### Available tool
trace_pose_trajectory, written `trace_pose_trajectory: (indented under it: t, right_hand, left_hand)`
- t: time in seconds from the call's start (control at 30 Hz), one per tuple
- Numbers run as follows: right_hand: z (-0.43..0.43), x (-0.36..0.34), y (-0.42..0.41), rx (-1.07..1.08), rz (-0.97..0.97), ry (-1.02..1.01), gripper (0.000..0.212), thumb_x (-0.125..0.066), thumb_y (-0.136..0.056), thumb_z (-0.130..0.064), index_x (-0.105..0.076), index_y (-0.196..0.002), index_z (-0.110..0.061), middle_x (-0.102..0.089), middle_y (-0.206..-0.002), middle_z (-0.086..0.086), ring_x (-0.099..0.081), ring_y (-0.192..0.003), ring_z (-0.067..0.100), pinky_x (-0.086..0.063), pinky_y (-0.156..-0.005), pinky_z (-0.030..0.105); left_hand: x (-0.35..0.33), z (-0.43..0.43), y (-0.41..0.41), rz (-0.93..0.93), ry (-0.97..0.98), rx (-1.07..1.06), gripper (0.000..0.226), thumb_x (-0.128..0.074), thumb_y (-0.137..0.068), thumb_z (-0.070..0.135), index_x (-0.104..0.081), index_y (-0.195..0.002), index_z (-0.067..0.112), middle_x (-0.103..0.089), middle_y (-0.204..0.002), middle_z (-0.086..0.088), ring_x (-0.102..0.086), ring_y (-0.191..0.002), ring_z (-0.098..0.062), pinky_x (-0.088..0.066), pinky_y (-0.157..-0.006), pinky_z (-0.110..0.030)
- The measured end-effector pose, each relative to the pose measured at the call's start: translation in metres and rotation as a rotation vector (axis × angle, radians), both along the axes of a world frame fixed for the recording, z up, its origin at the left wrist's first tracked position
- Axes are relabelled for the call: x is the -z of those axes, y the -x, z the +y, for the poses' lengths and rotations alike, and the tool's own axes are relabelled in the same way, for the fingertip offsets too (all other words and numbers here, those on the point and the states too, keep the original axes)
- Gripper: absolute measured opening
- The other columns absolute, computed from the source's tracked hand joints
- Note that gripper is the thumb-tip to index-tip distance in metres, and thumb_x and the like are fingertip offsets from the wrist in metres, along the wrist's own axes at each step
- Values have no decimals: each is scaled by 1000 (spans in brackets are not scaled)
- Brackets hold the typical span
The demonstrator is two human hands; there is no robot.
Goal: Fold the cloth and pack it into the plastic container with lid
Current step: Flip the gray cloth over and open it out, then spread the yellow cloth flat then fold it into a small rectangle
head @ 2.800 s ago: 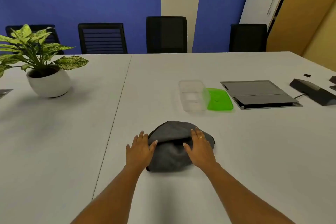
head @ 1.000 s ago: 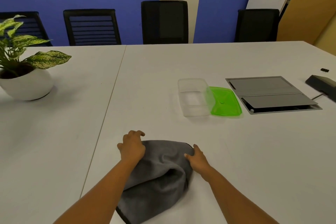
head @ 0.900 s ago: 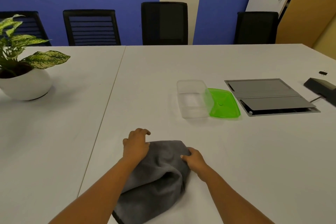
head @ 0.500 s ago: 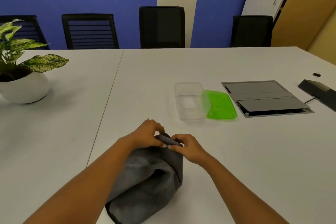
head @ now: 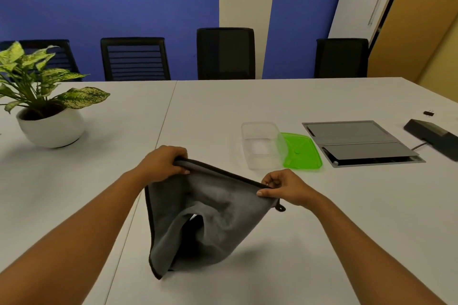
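Observation:
A dark grey cloth [head: 198,220] with a black hem hangs above the white table [head: 322,230], its lower end drooping near the surface. My left hand [head: 164,163] grips the cloth's top edge at its left corner. My right hand [head: 285,188] pinches the same edge at the right corner, so the edge is stretched between them. Beyond my right hand stands the clear plastic container [head: 262,143], open and with nothing inside. Its green lid [head: 301,151] lies flat against the container's right side.
A potted plant [head: 47,111] in a white pot stands at the left. A grey floor-box panel [head: 357,141] is set into the table right of the lid, with a black device [head: 431,134] further right. Black chairs [head: 225,53] line the far edge.
The hands came together on the bunched cloth, then took its top edge and drew apart, lifting it off the table. The view has tilted upward.

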State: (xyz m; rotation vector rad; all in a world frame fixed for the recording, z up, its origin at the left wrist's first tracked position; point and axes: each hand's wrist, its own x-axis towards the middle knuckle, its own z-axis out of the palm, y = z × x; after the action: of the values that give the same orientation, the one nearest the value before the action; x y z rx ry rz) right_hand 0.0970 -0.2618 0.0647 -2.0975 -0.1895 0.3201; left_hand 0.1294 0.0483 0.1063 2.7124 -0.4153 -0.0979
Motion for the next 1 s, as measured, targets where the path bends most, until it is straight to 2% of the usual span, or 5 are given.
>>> trace_pose_trajectory:
  t: [0.2, 0.43, 0.77, 0.9, 1.0]
  right_hand:
    - [-12, -14, 3, 9, -141, 197, 11, -75, -75, -10, -71, -84, -7, -62, -65, -6, -56, -57, -5, -40, -53, 6]
    - [1, -64, -21, 235, -657, 327, 18, -63, -78, 3, -72, -93, -2, -65, -90, 17, -56, -82, 25, -41, -79, 24]
    - [-12, -84, -7, 377, -1049, 337, 22, -58, -79, 12, -71, -92, 0, -65, -88, 20, -58, -86, 32, -46, -73, 29]
    - [-21, -51, 16, 334, -938, 292, 30, -60, -67, 14, -72, -80, -11, -63, -78, 2, -53, -75, 9, -44, -68, 21]
    - [-27, -19, 43, 118, -555, 242, 40, -61, -59, -2, -63, -61, -42, -60, -67, -19, -53, -63, -3, -38, -57, 9]
  left_hand:
    - [-8, 22, 9, -211, -47, -228, 11, -57, -87, 12, -63, -95, 13, -67, -93, -11, -52, -77, -20, -40, -69, -29]
    - [-55, 17, 2, -515, 92, -421, 17, -52, -87, 2, -65, -97, 4, -68, -93, -23, -60, -82, -38, -47, -73, -39]
    - [-73, 17, 25, -850, 138, -415, 17, -50, -85, -4, -65, -94, -3, -67, -89, -25, -59, -82, -40, -42, -63, -39]
    - [-26, 28, 53, -738, 135, -383, 22, -56, -73, -12, -68, -86, 2, -69, -84, -20, -62, -80, -38, -49, -66, -41]
    - [24, 40, 84, -513, 83, -315, 19, -67, -68, -8, -70, -78, 8, -68, -76, -12, -62, -73, -31, -46, -62, -31]
